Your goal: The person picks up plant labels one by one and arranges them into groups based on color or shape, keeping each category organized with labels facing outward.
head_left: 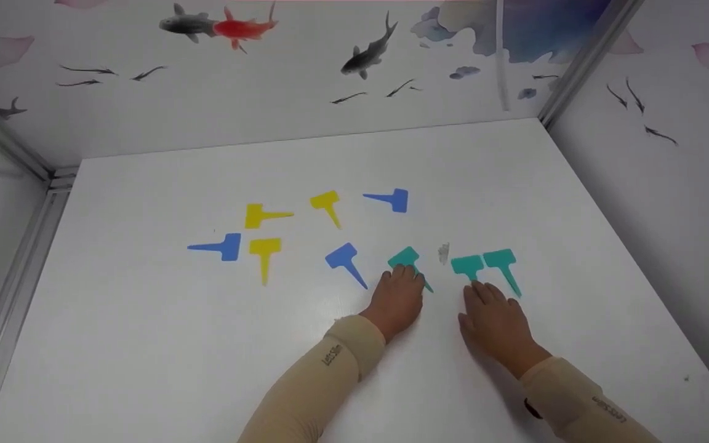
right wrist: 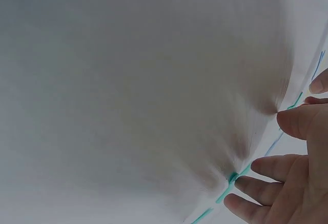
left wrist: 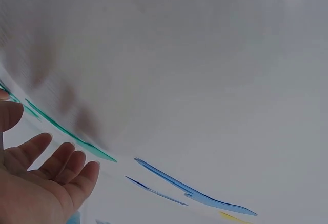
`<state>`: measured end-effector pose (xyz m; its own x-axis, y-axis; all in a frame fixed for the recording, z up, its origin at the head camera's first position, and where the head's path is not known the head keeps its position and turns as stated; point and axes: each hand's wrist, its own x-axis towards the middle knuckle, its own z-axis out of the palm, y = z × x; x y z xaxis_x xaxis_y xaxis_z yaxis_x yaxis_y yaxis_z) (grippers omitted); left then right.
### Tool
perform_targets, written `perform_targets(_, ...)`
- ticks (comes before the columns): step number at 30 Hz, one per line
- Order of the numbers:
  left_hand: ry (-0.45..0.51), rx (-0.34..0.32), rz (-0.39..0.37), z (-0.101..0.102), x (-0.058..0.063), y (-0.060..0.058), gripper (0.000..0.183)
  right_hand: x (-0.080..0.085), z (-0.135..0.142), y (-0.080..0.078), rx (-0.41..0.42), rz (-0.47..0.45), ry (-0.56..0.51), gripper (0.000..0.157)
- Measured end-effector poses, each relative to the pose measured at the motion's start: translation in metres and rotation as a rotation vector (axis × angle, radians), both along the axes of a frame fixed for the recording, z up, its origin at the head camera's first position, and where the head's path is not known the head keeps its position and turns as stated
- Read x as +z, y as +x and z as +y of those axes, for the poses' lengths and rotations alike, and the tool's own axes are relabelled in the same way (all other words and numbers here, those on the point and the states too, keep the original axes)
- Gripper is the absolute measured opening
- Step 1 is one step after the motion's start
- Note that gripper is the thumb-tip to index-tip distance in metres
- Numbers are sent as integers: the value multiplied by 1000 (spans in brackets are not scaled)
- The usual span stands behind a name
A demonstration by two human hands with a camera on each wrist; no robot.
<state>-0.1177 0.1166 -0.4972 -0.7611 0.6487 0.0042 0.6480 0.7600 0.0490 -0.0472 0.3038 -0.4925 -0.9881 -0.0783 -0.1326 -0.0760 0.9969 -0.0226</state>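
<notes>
Three teal T-shaped plant labels lie flat in a row at the right. My left hand (head_left: 395, 300) lies over the leftmost teal label (head_left: 402, 255), its fingers loosely bent across the middle of it; in the left wrist view the fingers are near that label (left wrist: 64, 128) with nothing pinched. My right hand (head_left: 497, 321) has its fingertips at the stem of the middle teal label (head_left: 468, 266), hiding the lower part. Its fingers look fairly straight in the right wrist view, close against the label (right wrist: 231, 184). Just right of it lies the third teal label (head_left: 501, 259).
Left of the hands lie three blue labels, the nearest a tilted blue label (head_left: 343, 257), and three yellow labels, one a yellow label (head_left: 264, 247) pointing down. A small grey mark (head_left: 444, 253) is on the white table (head_left: 145, 344). Printed walls (head_left: 293, 98) enclose the table.
</notes>
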Motion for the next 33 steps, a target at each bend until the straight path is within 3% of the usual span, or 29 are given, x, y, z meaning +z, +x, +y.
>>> perform_targets(6, -41, 4, 77, 1, 0, 3, 28, -2, 6, 2, 32, 73, 10, 54)
perform_targets(14, -68, -1, 16, 4, -1, 2, 36, -3, 15, 4, 28, 105, 41, 53)
perform_targets(19, -63, 4, -17, 5, -2, 1, 36, -2, 17, 4, 17, 76, 30, 51)
perform_targets(25, -86, -7, -4, 7, -3, 1, 32, -1, 17, 3, -7, 31, 1, 52)
perform_targets(33, -71, -44, -67, 8, 1, 7, 37, -2, 21, -2, -28, 16, 7, 54)
